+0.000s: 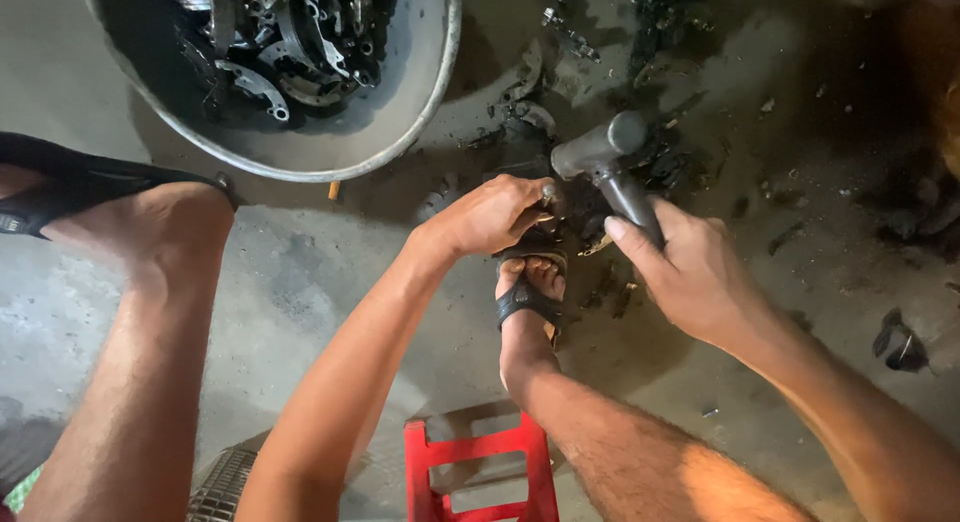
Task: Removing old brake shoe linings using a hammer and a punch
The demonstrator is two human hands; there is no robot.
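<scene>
My right hand [690, 272] grips the handle of a grey metal hammer [605, 154], whose head hangs just above a dark, greasy part on the concrete floor. My left hand [495, 214] pinches a small metal punch [548, 193] upright against that dark part [560, 232], which my sandalled right foot [530, 287] pins from below. The part itself is mostly hidden by fingers and grime.
A large metal basin [420, 92] with several curved metal parts stands at the top left. My left foot in a black sandal [90, 197] rests at the left. A red plastic stool [480, 472] sits below me. Dark scraps and oily debris [660, 42] litter the floor beyond the hammer.
</scene>
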